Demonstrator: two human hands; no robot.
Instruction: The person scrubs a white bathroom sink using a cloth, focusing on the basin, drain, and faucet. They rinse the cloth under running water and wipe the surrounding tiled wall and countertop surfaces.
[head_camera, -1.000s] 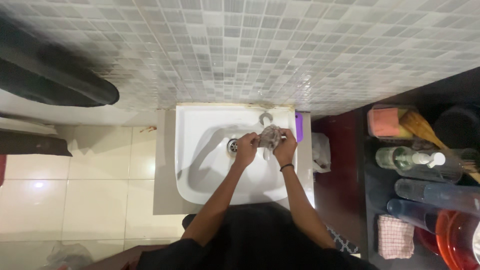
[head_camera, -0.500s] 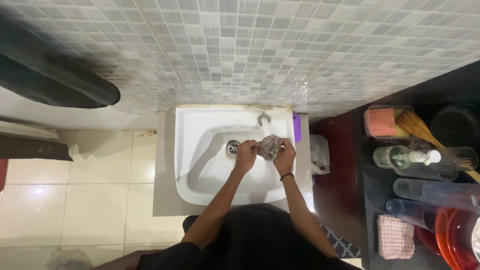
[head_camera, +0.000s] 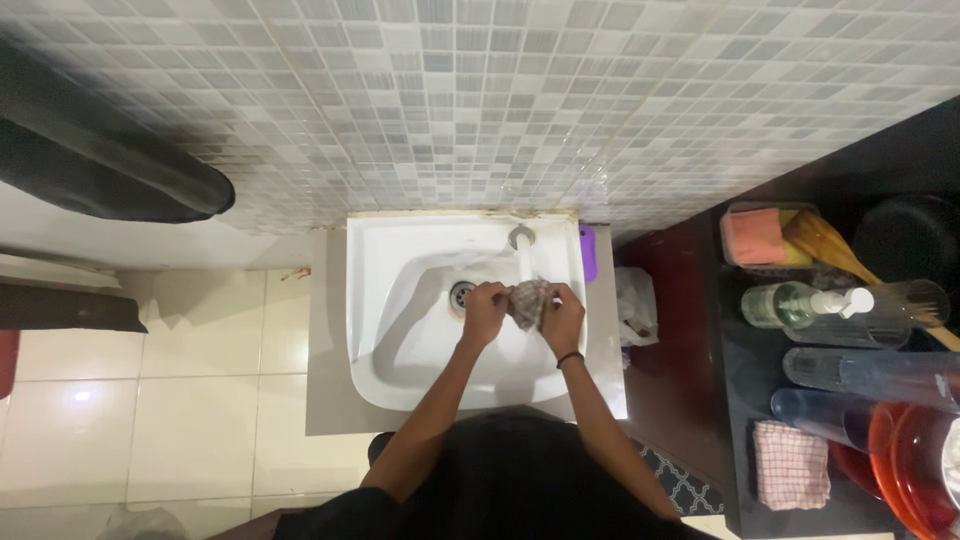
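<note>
Left of the fingers, the white sink (head_camera: 400, 350) opens out with its drain (head_camera: 461, 293) just beside the left hand (head_camera: 484, 310). That hand's fingers are curled shut on the left edge of a small checked cloth (head_camera: 528, 303), bunched into a wad with no clear long axis. The cloth lies directly between the two sets of fingers, over the basin, so neither hand is nearer; both grip it. A thin stream of water falls from the tap (head_camera: 520, 236) beyond the fingers onto the cloth. The right hand (head_camera: 563, 318), a dark band at its wrist, pinches the cloth's right edge. Further right, a purple object (head_camera: 589, 253) sits on the sink rim, then a dark table (head_camera: 745, 420) carrying bottles and a sponge.
</note>
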